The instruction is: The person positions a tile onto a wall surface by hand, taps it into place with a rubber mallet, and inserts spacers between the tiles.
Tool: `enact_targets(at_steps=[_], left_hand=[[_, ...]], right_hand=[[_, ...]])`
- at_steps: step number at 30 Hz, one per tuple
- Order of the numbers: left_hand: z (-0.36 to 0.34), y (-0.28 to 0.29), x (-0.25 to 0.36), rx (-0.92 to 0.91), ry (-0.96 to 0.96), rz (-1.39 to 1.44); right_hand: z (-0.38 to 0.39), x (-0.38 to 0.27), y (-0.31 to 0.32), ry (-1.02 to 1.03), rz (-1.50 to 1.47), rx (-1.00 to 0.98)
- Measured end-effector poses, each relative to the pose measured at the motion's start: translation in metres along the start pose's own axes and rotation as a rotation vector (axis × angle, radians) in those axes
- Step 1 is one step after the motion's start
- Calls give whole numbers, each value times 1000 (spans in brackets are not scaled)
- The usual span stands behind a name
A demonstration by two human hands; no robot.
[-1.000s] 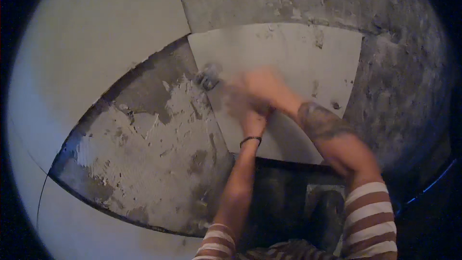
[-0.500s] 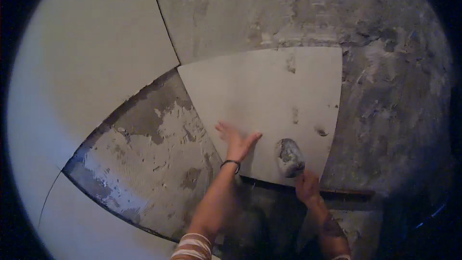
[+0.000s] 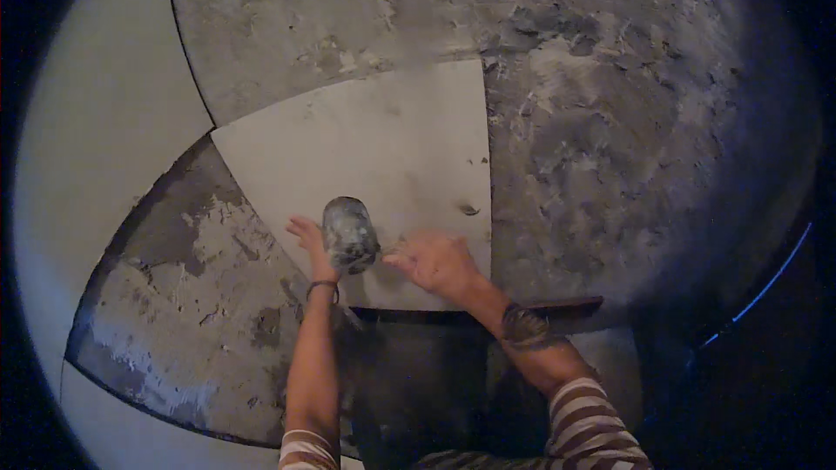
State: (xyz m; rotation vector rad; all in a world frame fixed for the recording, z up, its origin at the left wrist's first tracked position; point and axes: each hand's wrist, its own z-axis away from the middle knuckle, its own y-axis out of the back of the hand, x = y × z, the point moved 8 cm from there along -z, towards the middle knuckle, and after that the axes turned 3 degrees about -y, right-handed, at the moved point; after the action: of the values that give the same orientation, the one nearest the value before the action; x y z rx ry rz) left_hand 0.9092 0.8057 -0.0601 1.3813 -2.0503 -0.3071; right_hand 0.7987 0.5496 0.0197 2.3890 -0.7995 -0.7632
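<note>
A pale square tile (image 3: 383, 148) with dark smudges lies against rough grey mortar in the middle. My left hand (image 3: 315, 248) rests open near the tile's lower left, fingers spread, partly behind a grey, mortar-stained mallet head (image 3: 348, 233). My right hand (image 3: 435, 263), slightly blurred, grips the mallet by its handle, over the lower part of the tile.
Pale laid tiles (image 3: 104, 122) border the left. Patchy mortar (image 3: 200, 313) shows at lower left and rough grey surface (image 3: 583, 139) above and right. A dark narrow strip (image 3: 557, 306) runs below the tile. A thin blue line (image 3: 766, 270) curves at the far right.
Since half a second ago the mallet and my right hand have moved up and left toward my left hand. The view has shifted, so the tile sits further left.
</note>
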Motion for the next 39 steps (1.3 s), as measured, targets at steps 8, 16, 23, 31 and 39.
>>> enact_targets(at_steps=[8, 16, 23, 31, 39], left_hand=[[-5, -2, 13, -64, 1, 71], [-8, 16, 44, -97, 167, 55], [31, 8, 31, 47, -44, 226], [226, -142, -48, -619, -3, -246], [215, -151, -4, -802, 214, -92]], right_hand=[[35, 53, -37, -105, 227, -89], [77, 56, 20, -323, 186, -220], [283, 191, -28, -558, 285, -661], [505, 207, -60, -973, 413, -914], [574, 209, -57, -1140, 434, -777]])
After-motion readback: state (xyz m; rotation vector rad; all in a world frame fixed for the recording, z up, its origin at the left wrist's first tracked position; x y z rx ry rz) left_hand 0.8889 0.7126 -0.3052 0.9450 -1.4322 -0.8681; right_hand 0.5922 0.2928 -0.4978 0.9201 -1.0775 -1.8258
